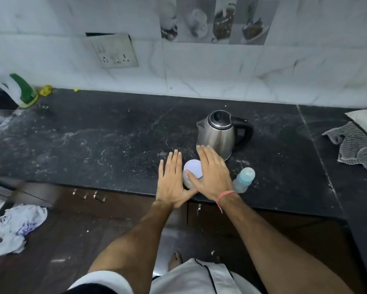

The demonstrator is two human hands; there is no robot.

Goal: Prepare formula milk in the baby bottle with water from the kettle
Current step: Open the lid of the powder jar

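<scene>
A steel kettle (217, 134) with a black handle and closed lid stands on the black counter (93, 145). In front of it sits a small container with a white lid (192, 169), probably the formula. A baby bottle (243, 180) with a pale blue cap stands to its right, near the counter's front edge. My left hand (171, 181) lies flat with fingers spread just left of the container. My right hand (213, 174) is flat over the container's right side, its thumb resting on the lid. Neither hand grips anything.
A white and green cleaner bottle (13, 85) leans at the back left by a yellow scrap. A striped grey cloth (354, 145) lies at the right. A wall socket panel (112, 50) sits above the counter. Crumpled cloth (17, 228) lies on the floor below left.
</scene>
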